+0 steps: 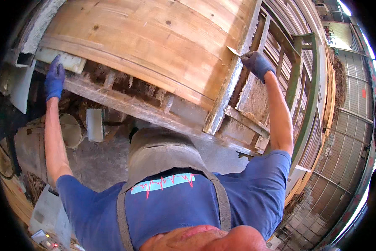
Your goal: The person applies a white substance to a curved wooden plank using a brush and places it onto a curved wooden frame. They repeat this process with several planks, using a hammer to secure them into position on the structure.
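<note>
A wide panel of joined wood boards (154,42) lies on a dusty metal machine frame in front of me. My left hand (55,79), in a blue glove, rests with fingers stretched out against a whitish block (64,60) at the panel's near left corner. Past the panel's right edge, my right hand (257,65) is closed in a dark blue glove. From it a thin, pale flat piece (233,51) sticks out toward the panel, over the metal side rail (225,98). Its other end is hidden in the fist, so its kind is unclear.
A dusty metal beam (112,98) runs along the machine's near side. A green metal frame (315,92) and long stacked strips stand at the right. At the lower left are a pale round container (72,130), a white rectangular piece (95,125) and a grey metal box (50,211).
</note>
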The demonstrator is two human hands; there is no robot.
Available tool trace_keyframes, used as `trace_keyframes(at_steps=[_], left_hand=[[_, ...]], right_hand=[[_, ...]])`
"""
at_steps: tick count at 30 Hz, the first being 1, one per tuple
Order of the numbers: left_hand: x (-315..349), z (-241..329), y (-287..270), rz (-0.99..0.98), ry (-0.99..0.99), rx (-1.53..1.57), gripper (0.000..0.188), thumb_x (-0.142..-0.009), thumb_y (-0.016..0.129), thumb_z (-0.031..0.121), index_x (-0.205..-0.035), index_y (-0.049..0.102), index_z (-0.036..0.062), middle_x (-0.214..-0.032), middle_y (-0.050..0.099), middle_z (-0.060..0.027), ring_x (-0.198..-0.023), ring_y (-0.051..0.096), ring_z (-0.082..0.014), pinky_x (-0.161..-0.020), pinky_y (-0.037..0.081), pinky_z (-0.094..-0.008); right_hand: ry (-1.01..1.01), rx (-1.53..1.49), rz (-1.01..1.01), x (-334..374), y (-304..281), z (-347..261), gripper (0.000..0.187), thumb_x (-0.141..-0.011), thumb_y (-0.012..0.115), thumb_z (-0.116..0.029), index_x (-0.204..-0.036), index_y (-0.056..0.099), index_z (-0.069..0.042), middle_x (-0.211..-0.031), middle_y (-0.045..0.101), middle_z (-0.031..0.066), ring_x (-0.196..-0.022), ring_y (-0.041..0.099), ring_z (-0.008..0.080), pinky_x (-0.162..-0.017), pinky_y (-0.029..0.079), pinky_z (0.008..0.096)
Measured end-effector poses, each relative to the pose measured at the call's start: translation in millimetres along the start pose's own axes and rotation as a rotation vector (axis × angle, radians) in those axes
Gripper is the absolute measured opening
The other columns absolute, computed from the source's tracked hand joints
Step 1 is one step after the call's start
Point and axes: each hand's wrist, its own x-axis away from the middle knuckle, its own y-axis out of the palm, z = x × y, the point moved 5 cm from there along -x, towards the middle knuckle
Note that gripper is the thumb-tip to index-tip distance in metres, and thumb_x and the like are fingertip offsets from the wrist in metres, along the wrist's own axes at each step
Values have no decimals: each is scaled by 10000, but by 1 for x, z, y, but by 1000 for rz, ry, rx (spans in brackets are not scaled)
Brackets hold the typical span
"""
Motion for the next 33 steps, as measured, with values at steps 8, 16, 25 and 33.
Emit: trace_keyframes(at_steps=[8, 16, 25, 33], left_hand=[[41, 95, 8, 241, 115, -9, 323, -961, 508, 147, -1258, 587, 46, -1228, 619, -186, -1124, 591, -356, -965, 470, -407], [90, 171, 22, 349, 114, -31, 304, -928, 542, 175, -1216, 620, 119, -1100, 664, -168, -987, 633, -363, -864, 514, -435], [130, 254, 36, 391, 54, -78, 291, -904, 563, 233, -1142, 653, 94, -1064, 669, -154, -971, 634, -341, -863, 508, -439], [168, 240, 14, 299, -17, 255, 333, -924, 564, 291, -1173, 635, 81, -1139, 655, -149, -1033, 621, -345, -859, 514, -424]], right_hand=[[-20, -204, -42, 38, -31, -37, 265, -883, 513, -249, -920, 650, -26, -894, 669, 206, -841, 653, 385, -761, 516, 446], [-117, -23, -70, 66, -2, -43, 359, -885, 498, -335, -967, 677, -34, -960, 666, 244, -906, 639, 426, -819, 498, 480], [-167, -561, 0, 129, -34, -74, 360, -943, 540, -356, -881, 699, -39, -635, 625, 50, -531, 528, 92, -484, 404, 281], [-298, -1423, 102, 294, -18, -163, 444, -923, 513, -489, -941, 645, -66, -732, 680, 104, -488, 530, 113, -414, 382, 244]])
